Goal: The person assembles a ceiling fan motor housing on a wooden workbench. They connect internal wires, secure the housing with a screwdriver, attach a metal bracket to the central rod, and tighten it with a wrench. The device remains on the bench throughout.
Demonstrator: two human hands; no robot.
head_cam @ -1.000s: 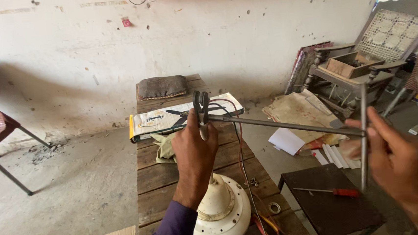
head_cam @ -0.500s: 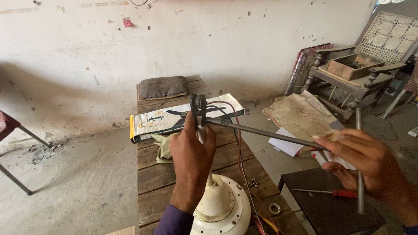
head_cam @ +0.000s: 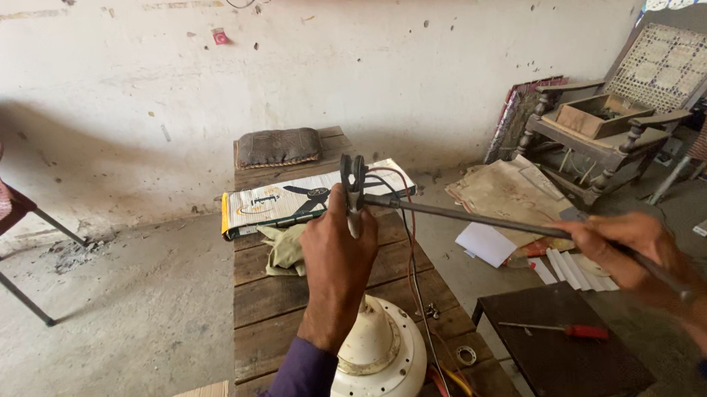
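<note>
My left hand [head_cam: 337,258] grips a pair of pliers [head_cam: 353,182] upright above the wooden bench [head_cam: 269,300]; the jaws clamp one end of a long dark metal rod [head_cam: 488,222]. My right hand [head_cam: 626,246] holds the rod's other end, out to the right over the floor. Thin wires [head_cam: 411,244] hang from near the pliers down to the bench. A white ceiling fan motor [head_cam: 386,362] sits on the bench just below my left forearm.
A long printed box [head_cam: 287,203], a rag [head_cam: 284,249] and a dark cushion [head_cam: 278,146] lie farther up the bench. A red-handled screwdriver [head_cam: 558,329] rests on a dark stool. Wooden armchair at right, maroon chair at left, cardboard box at lower left.
My right hand has slid down and turned, so the rod's bent end no longer hangs downward in front of it. The left hand with the pliers has stayed put.
</note>
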